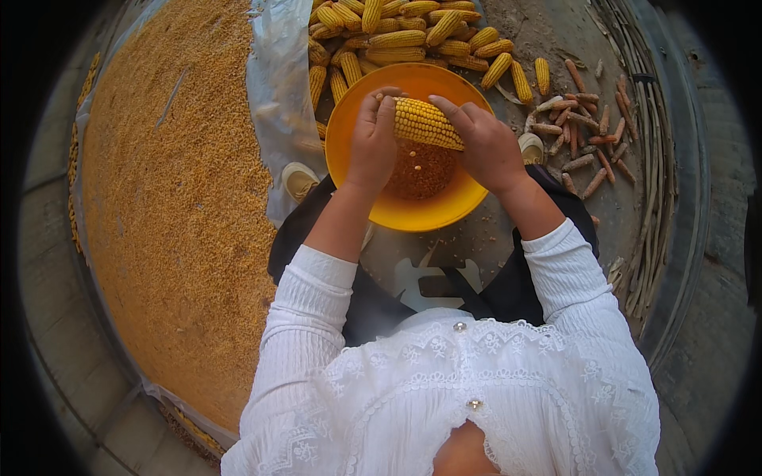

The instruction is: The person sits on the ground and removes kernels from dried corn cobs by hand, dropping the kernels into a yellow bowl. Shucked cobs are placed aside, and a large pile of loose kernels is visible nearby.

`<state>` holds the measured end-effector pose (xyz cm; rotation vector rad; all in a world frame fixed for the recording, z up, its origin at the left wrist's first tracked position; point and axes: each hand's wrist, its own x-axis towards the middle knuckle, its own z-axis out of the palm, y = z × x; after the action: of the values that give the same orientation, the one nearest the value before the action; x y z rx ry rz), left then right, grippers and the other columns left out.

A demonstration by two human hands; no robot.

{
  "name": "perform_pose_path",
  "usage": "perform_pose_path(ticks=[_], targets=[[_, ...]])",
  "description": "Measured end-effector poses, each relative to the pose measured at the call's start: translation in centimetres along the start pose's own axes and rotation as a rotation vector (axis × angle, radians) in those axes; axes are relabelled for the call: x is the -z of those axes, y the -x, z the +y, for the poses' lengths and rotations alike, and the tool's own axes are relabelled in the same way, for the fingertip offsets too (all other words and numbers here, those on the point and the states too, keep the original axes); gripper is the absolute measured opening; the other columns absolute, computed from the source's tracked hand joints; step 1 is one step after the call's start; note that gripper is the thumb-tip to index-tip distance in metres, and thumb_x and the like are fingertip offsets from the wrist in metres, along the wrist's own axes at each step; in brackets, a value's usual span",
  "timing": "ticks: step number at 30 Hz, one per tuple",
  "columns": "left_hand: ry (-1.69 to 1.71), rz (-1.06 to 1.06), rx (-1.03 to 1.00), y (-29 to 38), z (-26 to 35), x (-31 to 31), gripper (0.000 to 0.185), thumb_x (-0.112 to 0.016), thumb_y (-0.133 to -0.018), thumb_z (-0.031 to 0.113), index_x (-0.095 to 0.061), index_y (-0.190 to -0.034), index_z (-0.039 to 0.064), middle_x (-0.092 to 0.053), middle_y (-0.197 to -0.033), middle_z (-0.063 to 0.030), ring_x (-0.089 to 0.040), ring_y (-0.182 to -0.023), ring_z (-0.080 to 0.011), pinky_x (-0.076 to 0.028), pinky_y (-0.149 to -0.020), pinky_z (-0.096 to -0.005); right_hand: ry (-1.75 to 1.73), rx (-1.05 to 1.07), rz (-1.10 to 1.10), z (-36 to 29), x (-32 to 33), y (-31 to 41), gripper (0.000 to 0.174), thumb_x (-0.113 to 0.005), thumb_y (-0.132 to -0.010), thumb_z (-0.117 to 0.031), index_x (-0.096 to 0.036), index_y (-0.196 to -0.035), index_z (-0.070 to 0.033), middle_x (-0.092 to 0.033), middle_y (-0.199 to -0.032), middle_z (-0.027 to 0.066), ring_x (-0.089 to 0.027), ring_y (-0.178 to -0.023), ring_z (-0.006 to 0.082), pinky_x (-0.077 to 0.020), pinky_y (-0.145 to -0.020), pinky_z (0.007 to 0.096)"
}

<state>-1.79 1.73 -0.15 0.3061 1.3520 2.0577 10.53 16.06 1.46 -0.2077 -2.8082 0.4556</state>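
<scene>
A yellow ear of corn [421,122] is held nearly level between my two hands, with its rows of kernels facing up. My left hand [376,134] grips its left end, thumb on top. Around its right end curls my right hand [483,140], with the index finger lying along the upper side. Below the ear is a yellow-orange plastic basin [437,217], standing between my feet. Loose reddish kernels and bits [425,178] cover the bottom of the basin, and a few pale kernels lie among them. My palms and the ends of the ear are hidden.
Beyond the basin lies a heap of unshelled corn ears [399,38]. Shelled kernels [190,208] spread over a plastic sheet [280,89] on the left. Bare cobs [580,125] lie scattered at right, beside a bundle of thin sticks [655,178].
</scene>
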Motion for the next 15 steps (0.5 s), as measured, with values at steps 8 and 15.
perform_pose_path(ticks=[8,15], targets=[[-0.067,0.044,0.090,0.23,-0.22,-0.01,0.026,-0.043,-0.102,0.027,-0.052,-0.115,0.006,-0.057,-0.102,-0.0032,-0.057,-0.090,-0.0084,-0.048,-0.074,-0.0208,0.010,0.012,-0.008,0.00,-0.09,0.11,0.079,-0.063,-0.069,0.008,-0.044,-0.139,-0.022,-0.054,-0.083,0.0085,-0.058,-0.076,0.0295,-0.0504,-0.063,0.0398],[0.155,-0.025,0.117,0.01,-0.04,0.63,0.026,-0.046,-0.101,0.029,-0.052,-0.113,0.007,-0.057,-0.106,-0.0059,-0.060,-0.095,-0.0141,-0.053,-0.080,-0.0303,0.003,0.009,-0.010,0.10,-0.22,0.06,0.080,-0.064,-0.068,0.008,-0.044,-0.139,-0.022,-0.055,-0.084,0.0084,-0.059,-0.076,0.0291,-0.0505,-0.064,0.0391]])
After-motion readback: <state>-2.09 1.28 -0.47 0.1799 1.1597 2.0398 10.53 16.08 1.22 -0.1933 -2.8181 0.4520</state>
